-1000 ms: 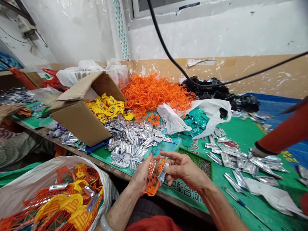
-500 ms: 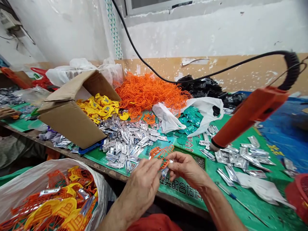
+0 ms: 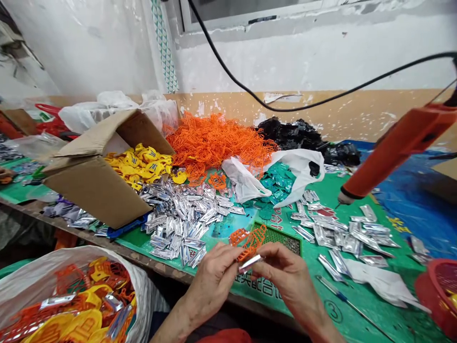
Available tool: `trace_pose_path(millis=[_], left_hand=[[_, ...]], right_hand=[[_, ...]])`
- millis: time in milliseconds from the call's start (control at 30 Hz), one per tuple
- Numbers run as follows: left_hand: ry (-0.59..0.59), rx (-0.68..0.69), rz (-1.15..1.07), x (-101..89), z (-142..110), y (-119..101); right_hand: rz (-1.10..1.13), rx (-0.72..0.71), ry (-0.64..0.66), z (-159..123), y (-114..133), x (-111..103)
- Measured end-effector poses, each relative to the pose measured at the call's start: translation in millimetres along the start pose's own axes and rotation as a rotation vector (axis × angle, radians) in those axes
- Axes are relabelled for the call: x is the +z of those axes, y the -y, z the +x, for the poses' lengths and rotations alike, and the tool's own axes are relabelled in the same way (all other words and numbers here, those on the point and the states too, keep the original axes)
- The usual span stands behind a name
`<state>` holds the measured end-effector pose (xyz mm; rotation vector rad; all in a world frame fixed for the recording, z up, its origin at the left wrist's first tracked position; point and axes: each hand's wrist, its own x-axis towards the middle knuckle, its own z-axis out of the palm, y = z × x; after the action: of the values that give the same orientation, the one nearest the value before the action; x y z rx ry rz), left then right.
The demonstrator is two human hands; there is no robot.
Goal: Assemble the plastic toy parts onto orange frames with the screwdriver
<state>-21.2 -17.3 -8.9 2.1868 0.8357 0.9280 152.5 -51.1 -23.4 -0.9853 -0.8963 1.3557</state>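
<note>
L hand: thumb + fingers pinched on an orange plastic frame, which sticks up just beyond the fingertips. R hand: fingers curled in, gripping a small silver piece at its end, right up against the frame's near side, betw. both hands' fingertips. Green tray w/ tiny bits just beyond R fingers. Pile of silver pieces beyond + left of L fingers; orange heap farther back. Cardboard box w/ yellow parts well left of L fingers. Red screwdriver hangs tilted, up + right of R fingers. White sack left of L wrist.
</note>
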Motion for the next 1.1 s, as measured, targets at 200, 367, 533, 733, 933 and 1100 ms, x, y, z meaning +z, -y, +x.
trace_pose_path(millis=[200,367,533,733,933,1100], left_hand=[[0.046,0.178,-0.107,-2.4,-0.9,-1.7],[0.042,0.369,-0.023,-3.3,1.2,-7.7],[0.082,0.452,0.054,-4.9,-2.4,-16.0],[0.079,0.507,0.137,-4.8,-5.6,-21.7],[0.092,0.528,0.233,-4.3,-6.1,-29.2],[0.077,0.540,0.254,-6.3,-5.0,-33.1]], right_hand=[[-0.075,-0.224,-0.028,-15.6,-1.3,-6.3],[-0.239,-0.401,-0.009,-27.2,-1.0,-15.4],[-0.248,-0.515,-0.030,-40.1,2.3,-18.5],[-0.262,-0.592,-0.018,-47.9,4.5,-18.7],[-0.262,-0.662,-0.023,-51.4,3.1,-22.1],[-0.268,-0.653,-0.006,-53.0,5.7,-23.8]])
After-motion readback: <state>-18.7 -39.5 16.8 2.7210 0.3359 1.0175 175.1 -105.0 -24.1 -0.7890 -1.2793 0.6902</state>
